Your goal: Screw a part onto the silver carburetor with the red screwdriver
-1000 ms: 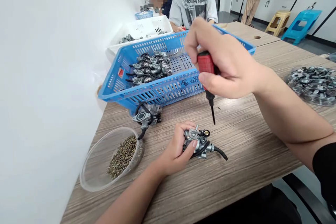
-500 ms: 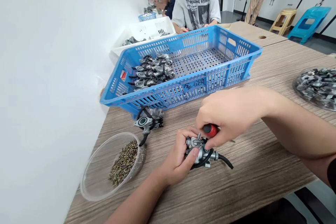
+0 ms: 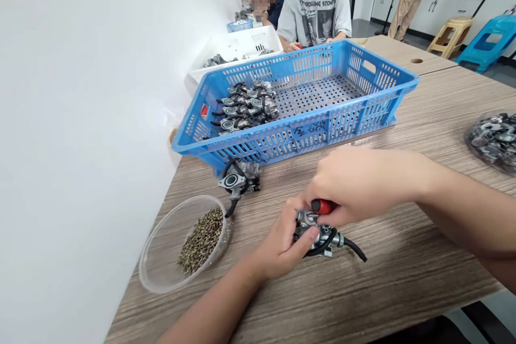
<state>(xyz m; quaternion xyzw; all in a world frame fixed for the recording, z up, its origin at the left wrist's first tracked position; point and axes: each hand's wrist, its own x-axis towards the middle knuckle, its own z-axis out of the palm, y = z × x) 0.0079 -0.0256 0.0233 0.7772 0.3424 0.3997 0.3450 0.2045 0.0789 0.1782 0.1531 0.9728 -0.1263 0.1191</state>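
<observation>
Metal part with black hoses sits just below and right of the frame's centre, over a wood-grain table that fills most of the lower half. White wall takes the left side; white cabinets line the upper right. At top centre sits a person in a grey T-shirt. Across the middle stretches a blue crate, similar parts heaped in its left end, with a white tray behind it. Yellow stool and blue stool stand at upper right. Lower left is a clear bowl of screws.

Both hands meet at the metal part: the left hand grips it from the left, thumb on top; the right hand, above and right, is closed around a red-handled tool. The tool's tip is hidden, so I cannot tell whether it touches the part.
</observation>
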